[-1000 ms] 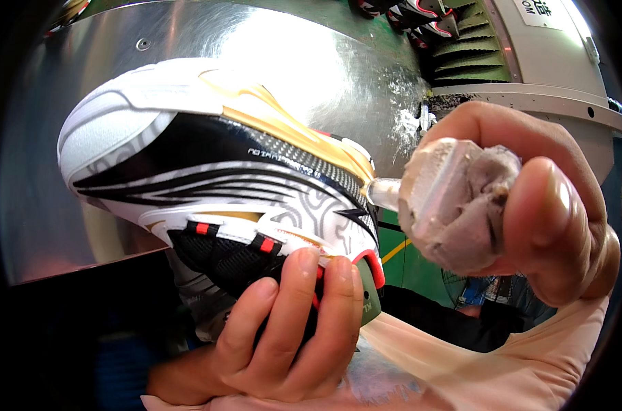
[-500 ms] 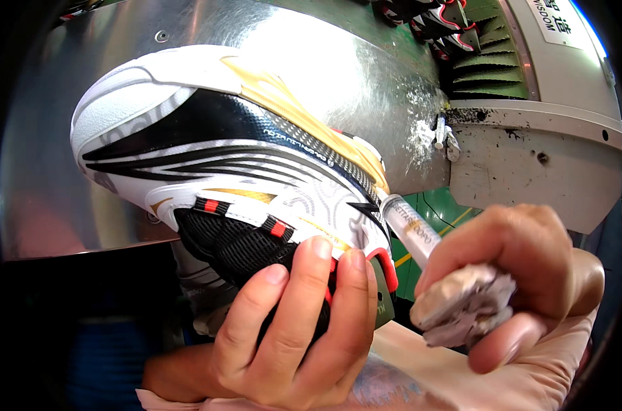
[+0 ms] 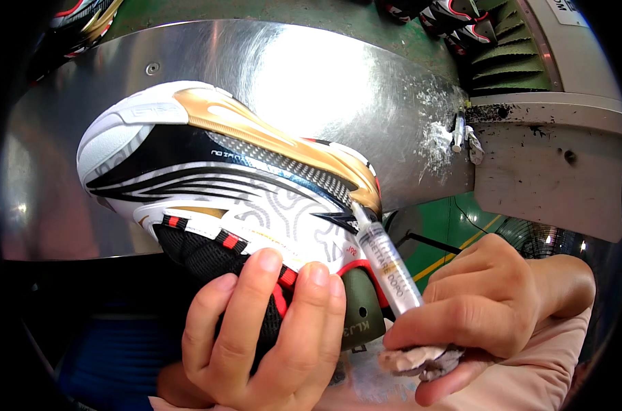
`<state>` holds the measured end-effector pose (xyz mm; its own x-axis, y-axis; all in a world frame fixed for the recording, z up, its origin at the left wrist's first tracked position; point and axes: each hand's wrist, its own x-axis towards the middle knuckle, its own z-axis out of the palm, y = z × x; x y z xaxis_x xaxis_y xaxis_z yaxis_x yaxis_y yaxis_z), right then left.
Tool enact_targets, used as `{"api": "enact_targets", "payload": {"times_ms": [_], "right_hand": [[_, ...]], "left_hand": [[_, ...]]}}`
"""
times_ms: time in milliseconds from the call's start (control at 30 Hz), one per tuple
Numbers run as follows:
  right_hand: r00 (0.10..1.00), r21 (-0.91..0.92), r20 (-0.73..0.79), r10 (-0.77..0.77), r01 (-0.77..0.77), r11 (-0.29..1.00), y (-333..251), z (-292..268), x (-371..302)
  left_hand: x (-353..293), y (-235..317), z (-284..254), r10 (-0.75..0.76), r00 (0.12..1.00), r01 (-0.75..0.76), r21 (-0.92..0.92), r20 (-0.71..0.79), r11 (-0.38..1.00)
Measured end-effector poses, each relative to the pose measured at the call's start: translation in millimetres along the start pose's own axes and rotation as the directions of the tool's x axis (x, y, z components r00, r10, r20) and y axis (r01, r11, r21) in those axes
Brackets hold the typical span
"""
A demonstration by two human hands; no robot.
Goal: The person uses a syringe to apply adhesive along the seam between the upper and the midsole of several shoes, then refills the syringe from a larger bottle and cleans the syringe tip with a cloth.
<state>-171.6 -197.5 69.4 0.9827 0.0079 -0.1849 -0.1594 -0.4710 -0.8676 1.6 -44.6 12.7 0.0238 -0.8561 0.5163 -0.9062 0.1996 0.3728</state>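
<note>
A white, black and gold sneaker [image 3: 270,175] lies on its side, toe to the left, sole edge facing away. My left hand [image 3: 263,335] grips it around the black mesh tongue and lace area, fingers curled over the near side. Out of the heel opening sticks a dark green shoe last [image 3: 363,301]. My right hand [image 3: 472,315] is closed on a clear syringe [image 3: 391,270], whose tip touches the seam between the upper and the gold sole near the heel. A crumpled greyish wad [image 3: 420,359] is tucked in the same hand beside the thumb.
Under the shoe is a shiny metal work surface [image 3: 44,205]. A small white tube [image 3: 458,133] and white smears lie at its right end, against a grey machine housing [image 3: 550,168]. More shoes [image 3: 461,27] stand on a green conveyor beyond; another shoe [image 3: 85,27] is at far left.
The shoe has tilted, showing more of its side, and its heel has shifted left. My right hand has moved left and down, with the syringe tip staying near the heel seam.
</note>
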Motion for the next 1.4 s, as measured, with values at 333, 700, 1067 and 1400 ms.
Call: {"api": "enact_targets", "payload": {"times_ms": [333, 700, 1067, 1400], "right_hand": [[0.997, 0.051, 0.001, -0.078, 0.078, 0.996, 18, 2, -4], [0.979, 0.247, -0.112, -0.168, 0.192, 0.950, 39, 1, -18], [0.881, 0.558, -0.429, -0.198, 0.431, 0.709, 96, 42, -36], [0.727, 0.729, -0.656, 0.205, 0.537, 0.425, 84, 93, -11]], "left_hand": [[1, -7, -6, 0.049, 0.997, -0.049, -0.007, 0.051, 0.999], [-4, -9, -8, 0.078, 0.995, -0.081, 0.035, 0.069, 0.996], [3, -16, -11, 0.137, 0.964, -0.185, 0.207, 0.227, 0.961], [95, -41, -27, 0.342, 0.769, -0.509, 0.193, 0.540, 0.839]]}}
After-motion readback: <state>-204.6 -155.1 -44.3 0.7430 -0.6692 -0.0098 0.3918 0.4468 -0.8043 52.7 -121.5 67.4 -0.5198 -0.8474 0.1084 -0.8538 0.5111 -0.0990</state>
